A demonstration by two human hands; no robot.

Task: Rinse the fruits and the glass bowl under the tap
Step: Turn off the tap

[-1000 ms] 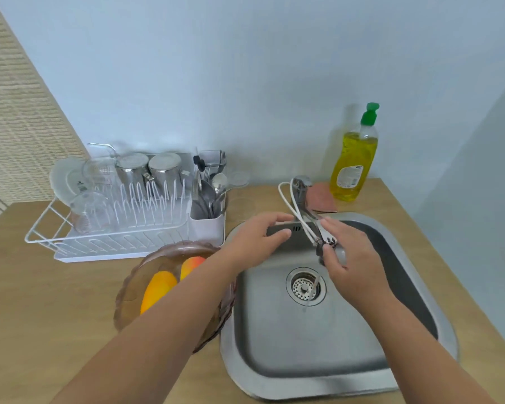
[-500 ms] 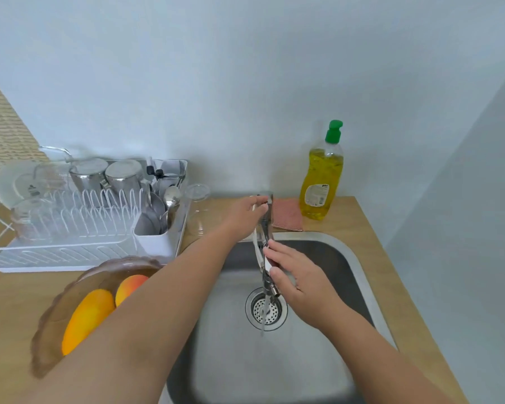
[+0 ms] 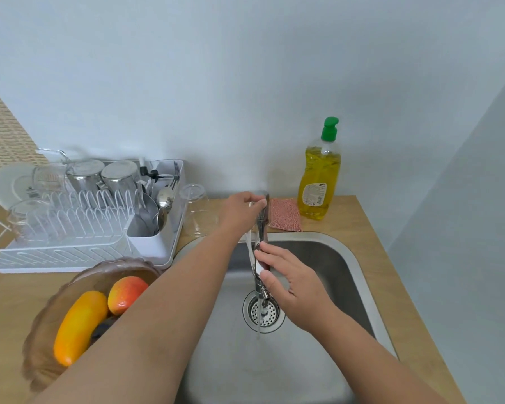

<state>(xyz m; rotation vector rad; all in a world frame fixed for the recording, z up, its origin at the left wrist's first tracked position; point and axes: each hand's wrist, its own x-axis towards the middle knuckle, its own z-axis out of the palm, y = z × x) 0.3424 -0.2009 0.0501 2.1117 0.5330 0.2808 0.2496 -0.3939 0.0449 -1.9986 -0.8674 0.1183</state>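
A brown-tinted glass bowl stands on the counter left of the sink, partly hidden by my left forearm. In it lie a long orange-yellow fruit, a red-yellow fruit and something dark beneath them. The tap reaches out over the steel sink, and a thin stream of water falls from its spout toward the drain. My left hand grips the tap's handle at the back. My right hand holds the spout between thumb and fingers.
A white dish rack with cups, plates and cutlery fills the back left. An upturned clear glass stands beside it. A pink sponge and a yellow dish-soap bottle sit behind the sink. Walls close in behind and on the right.
My left hand has moved from the spout back to the tap's handle. Water now runs in a thin stream. My right hand stays on the spout while the view has shifted right.
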